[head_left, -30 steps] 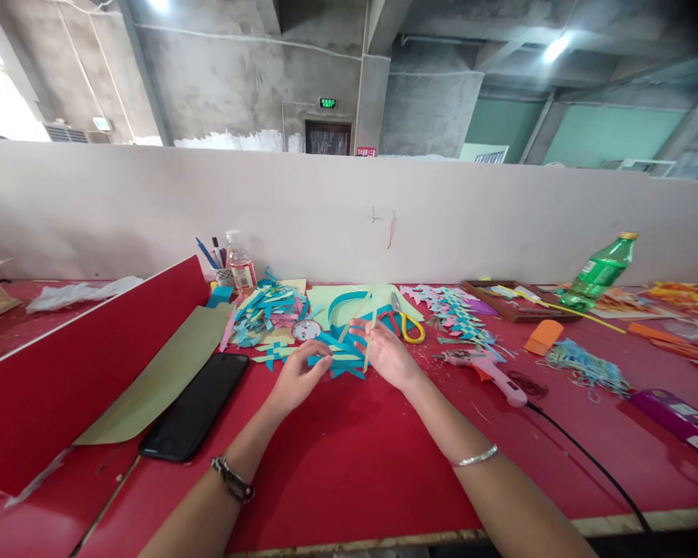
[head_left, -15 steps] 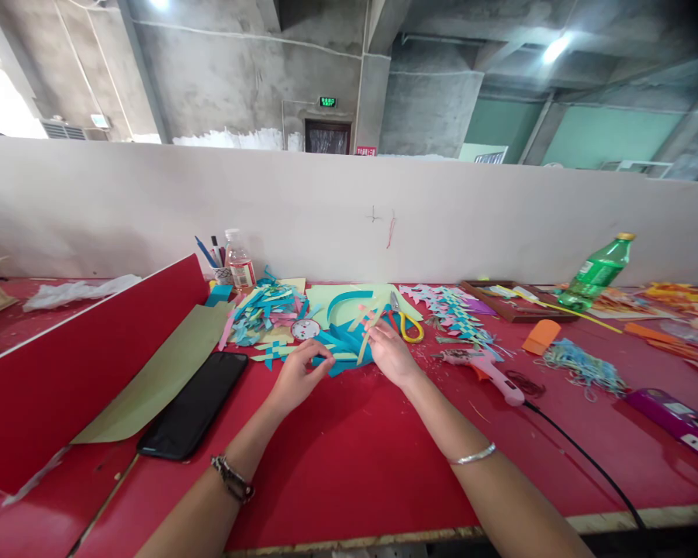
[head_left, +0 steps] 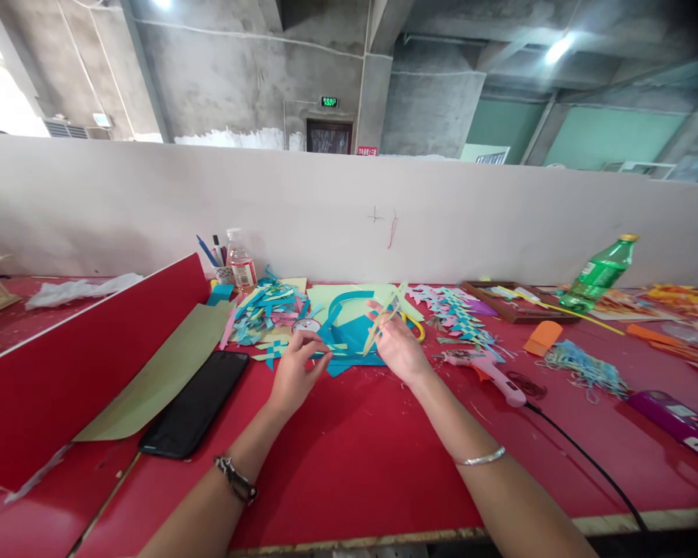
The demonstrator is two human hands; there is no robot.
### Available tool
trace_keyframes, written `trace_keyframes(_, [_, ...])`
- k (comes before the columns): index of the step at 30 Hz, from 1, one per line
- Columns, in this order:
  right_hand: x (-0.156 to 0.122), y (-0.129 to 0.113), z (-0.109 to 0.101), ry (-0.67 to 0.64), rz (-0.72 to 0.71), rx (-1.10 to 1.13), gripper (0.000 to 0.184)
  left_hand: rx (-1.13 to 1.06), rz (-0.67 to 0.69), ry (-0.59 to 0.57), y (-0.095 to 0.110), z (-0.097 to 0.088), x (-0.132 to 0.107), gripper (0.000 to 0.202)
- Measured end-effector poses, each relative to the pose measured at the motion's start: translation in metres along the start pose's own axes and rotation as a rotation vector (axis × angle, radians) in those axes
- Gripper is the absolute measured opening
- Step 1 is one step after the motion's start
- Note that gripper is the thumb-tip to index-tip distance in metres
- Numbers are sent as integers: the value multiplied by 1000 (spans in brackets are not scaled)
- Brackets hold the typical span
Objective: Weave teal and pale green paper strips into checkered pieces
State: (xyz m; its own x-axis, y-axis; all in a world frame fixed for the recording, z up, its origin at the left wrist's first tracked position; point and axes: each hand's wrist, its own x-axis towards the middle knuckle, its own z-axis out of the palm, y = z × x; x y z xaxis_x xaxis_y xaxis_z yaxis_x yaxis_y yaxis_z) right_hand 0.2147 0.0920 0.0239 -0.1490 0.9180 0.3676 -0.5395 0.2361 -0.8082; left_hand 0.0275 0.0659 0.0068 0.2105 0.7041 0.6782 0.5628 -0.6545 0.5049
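My left hand is closed in a pinch on the ends of blue and pale green paper strips, which reach out to its right. In my right hand, the fingers are closed around a pale green paper strip that sticks up and down past them. Beneath and behind both hands lies blue paper. Yellow-handled scissors are partly covered by the right hand. Close to the left hand are a small round tin or dial-like disc and a little blue-green woven piece.
Cut paper strips are heaped at the back left. A black phone lies beside a red divider. On the right are woven pieces, a corded pink glue gun, blue yarn and a leaning green bottle.
My right hand has shifted slightly right, and its pale green strip now spreads higher and further right. The left hand has risen slightly, its fingers pinched closer together.
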Motion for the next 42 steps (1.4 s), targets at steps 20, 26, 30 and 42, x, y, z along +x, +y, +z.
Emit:
trace_keyframes(20, [-5,19,8,-21,-65,-288,5,63,-42,136,5,-2,1,11])
trace_keyframes(26, [2,24,-3,82,-107,-287,5,65,-34,118,4,-2,0,10])
trace_keyframes(30, [4,21,-4,155,-86,-268,7,59,-40,92,3,-1,0,11])
trace_keyframes(42, [4,18,-2,198,-33,-119,8,42,-62,34,0,3,-2,11])
